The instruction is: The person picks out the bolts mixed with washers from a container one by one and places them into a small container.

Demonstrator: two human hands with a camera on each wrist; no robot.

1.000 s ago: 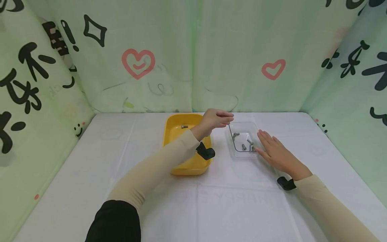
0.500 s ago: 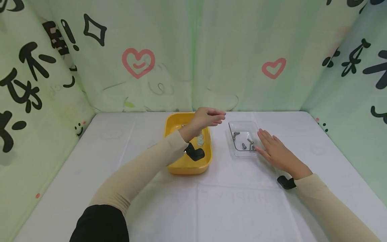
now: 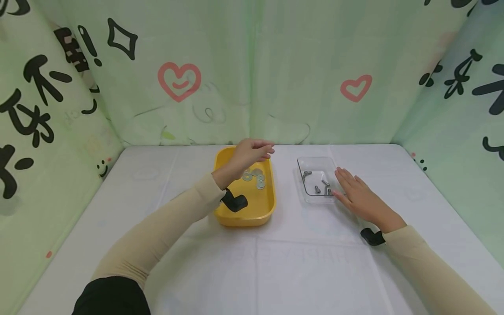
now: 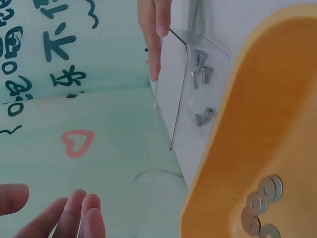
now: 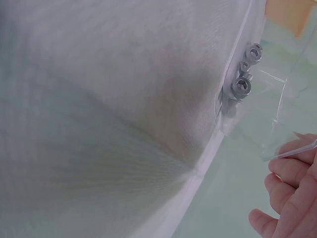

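My left hand point(image 3: 250, 155) hovers over the far part of a yellow tray point(image 3: 248, 212), and nothing shows between its thumb and fingers. Several flat metal washers point(image 3: 257, 173) lie in the tray; in the left wrist view, washers point(image 4: 266, 188) overlap one another. My right hand point(image 3: 364, 201) rests against the right side of a clear plastic box point(image 3: 299, 175), fingers straight, thumb at the near corner. Inside that box are several metal socket-head bolts point(image 3: 317, 190), their hex recesses visible on one bolt point(image 5: 241, 88) in the right wrist view. My left hand hides the tray's far left portion.
Both containers stand on a white cloth-covered table point(image 3: 256, 271), the yellow one left of the clear one. A pale green printed curtain point(image 3: 295, 78) encloses the back and sides. A black wrist strap point(image 3: 234, 202) hangs over the tray's near left part.
My left hand has moved left from above the clear box's far left corner to above the yellow tray, uncovering the washers and hiding a bolt seen there earlier. My right hand stays put.
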